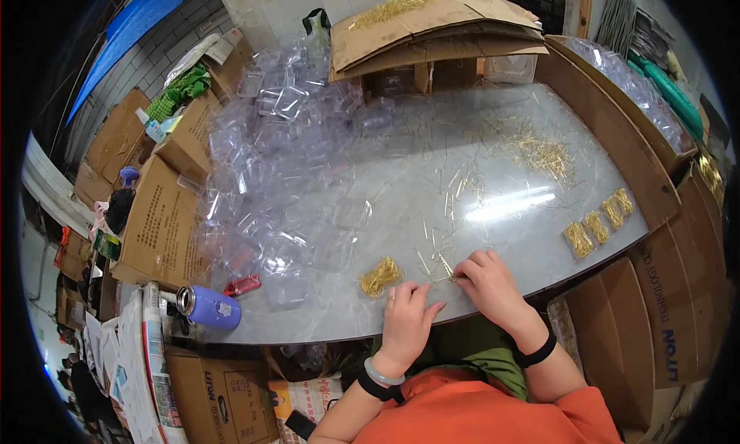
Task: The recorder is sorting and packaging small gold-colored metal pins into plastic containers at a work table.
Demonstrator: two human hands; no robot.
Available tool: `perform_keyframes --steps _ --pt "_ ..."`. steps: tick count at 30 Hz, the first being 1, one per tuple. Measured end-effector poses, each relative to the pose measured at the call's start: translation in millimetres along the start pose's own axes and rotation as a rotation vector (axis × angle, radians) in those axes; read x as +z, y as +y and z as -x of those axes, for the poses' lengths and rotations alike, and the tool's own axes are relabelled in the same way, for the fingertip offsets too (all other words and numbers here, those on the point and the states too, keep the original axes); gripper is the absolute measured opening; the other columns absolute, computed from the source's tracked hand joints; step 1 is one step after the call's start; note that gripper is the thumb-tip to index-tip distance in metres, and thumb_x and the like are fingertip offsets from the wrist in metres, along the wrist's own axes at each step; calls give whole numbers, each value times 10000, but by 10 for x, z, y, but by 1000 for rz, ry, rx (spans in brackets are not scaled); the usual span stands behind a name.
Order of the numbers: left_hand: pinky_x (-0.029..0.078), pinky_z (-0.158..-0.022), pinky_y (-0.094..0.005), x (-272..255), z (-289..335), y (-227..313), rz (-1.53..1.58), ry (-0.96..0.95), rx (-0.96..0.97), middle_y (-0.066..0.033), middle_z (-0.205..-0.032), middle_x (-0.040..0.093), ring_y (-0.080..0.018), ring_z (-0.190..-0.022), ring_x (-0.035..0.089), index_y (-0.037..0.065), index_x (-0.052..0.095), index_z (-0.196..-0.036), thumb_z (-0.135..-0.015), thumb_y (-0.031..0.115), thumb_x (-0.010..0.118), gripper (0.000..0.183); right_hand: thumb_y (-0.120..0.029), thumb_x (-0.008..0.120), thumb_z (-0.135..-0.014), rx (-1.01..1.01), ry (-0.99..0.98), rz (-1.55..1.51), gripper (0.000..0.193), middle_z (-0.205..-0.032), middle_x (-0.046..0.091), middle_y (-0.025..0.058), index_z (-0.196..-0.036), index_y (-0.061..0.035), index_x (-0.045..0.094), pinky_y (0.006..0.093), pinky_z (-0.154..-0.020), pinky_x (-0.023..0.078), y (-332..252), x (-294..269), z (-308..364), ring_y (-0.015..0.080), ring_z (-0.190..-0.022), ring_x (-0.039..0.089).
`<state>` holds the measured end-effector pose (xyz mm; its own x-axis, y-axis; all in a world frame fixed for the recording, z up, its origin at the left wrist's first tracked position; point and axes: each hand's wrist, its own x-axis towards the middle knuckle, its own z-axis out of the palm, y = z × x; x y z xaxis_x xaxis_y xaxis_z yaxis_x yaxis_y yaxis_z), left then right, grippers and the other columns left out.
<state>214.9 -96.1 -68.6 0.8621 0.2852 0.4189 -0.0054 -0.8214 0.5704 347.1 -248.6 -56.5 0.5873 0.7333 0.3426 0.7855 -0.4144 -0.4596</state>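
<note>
My right hand (491, 287) is near the table's front edge, its thumb and fingers pinched on thin gold wire pieces (446, 267) that stick out beyond the fingertips. Just left of it, my left hand (407, 321) is held low over the edge, thumb apart from the bent fingers and nothing visible in them. Beyond the left fingertips lies a bundle of gold wire pieces (380, 276). A few loose gold wires (460, 183) are scattered farther up the grey table (509, 247).
Clear plastic boxes (285, 147) heap up on the left. A purple bottle (210, 307) and a red object (242, 285) are at the front left. Several gold wire bundles (596, 228) line the right edge, with a loose pile (546, 157) behind. Cardboard (439, 31) covers the back.
</note>
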Motion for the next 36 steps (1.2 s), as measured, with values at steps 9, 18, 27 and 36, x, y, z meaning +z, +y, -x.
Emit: perform_keyframes --steps 9,18,27,36 --pt "498 -820 -445 98 -78 -74 -34 2 39 -153 -1008 615 -359 -946 592 0 693 -1070 -867 28 711 205 -107 725 -853 21 114 19 192 -1043 615 101 -1026 -57 659 447 -894 464 3 -7 13 330 -1021 563" --pt "527 -858 -406 97 -43 -90 214 -12 84 -160 -1134 656 -349 -1005 629 -14 693 -1118 -869 8 705 251 -154 763 -837 99 209 139 275 -1063 622 85 -1093 -99 678 427 -876 446 -87 117 99 307 -1038 554" --pt "527 -870 -407 63 -13 -85 166 -1 70 -161 -1128 660 -349 -1016 633 -16 704 -1091 -828 60 778 283 -133 769 -821 20 206 36 302 -1069 641 97 -1109 -88 690 424 -936 459 192 -153 48 321 -1080 559" --pt "511 -883 -414 91 -65 -22 141 -6 59 -158 -1126 652 -352 -1031 606 -12 707 -1072 -821 71 786 276 -96 730 -834 29 48 42 183 -1021 623 99 -997 -64 655 430 -886 473 265 -90 -7 336 -1013 568"
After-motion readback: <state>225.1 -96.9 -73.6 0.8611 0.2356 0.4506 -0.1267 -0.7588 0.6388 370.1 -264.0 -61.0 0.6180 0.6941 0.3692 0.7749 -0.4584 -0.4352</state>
